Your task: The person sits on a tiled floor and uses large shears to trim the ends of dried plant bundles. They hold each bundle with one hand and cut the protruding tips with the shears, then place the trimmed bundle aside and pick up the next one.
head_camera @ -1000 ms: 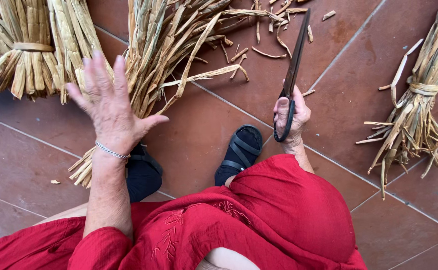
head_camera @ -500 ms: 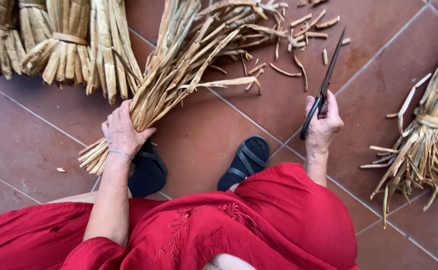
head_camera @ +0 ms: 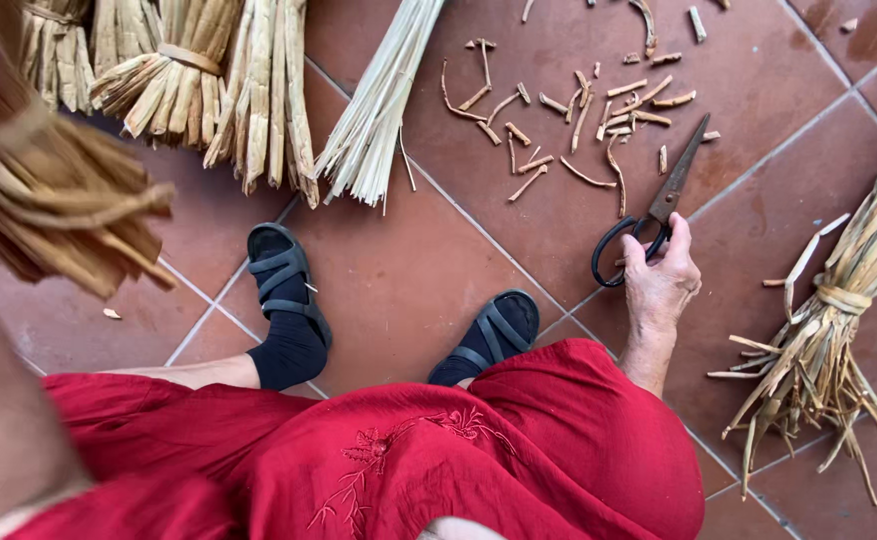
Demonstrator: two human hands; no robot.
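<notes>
While one pair of scissors (head_camera: 652, 212) is gripped by the right hand (head_camera: 662, 283), one straw bundle (head_camera: 54, 205) is raised close by the left arm; its fingers cannot be told.

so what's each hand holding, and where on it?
Right hand: black scissors, gripped at the handle loops. Left hand is out of frame; a blurred straw bundle is raised on that side, hold not visible.

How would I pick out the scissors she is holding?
Start at the red skirt and follow the right hand out over the terracotta floor tiles. The scissors sit in that hand: dark metal, black loop handles, blades pointing at the scattered straw offcuts, unlike the pale tied bundles around.
</notes>
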